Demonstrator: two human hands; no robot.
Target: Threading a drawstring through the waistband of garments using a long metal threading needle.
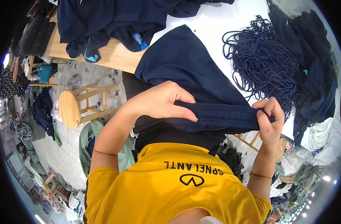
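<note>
A navy garment (185, 56) lies partly on the white tabletop (215, 22) and hangs over its near edge toward me. Its gathered waistband (230, 116) is held out sideways between my two hands. My left hand (159, 100) pinches the left part of the band, thumb on the near side and fingers mostly hidden behind the cloth. At the band's right end, my right hand (270, 123) grips the fabric with curled fingers. The garment's far corner carries a small light blue mark.
A tangled heap of navy cords (260, 56) sits right of the garment, with dark clothes (314, 71) beyond it. More navy garments (114, 18) cover the wooden tabletop (118, 56) at the far left. A wooden stool (69, 108) lies or stands on the tiled floor.
</note>
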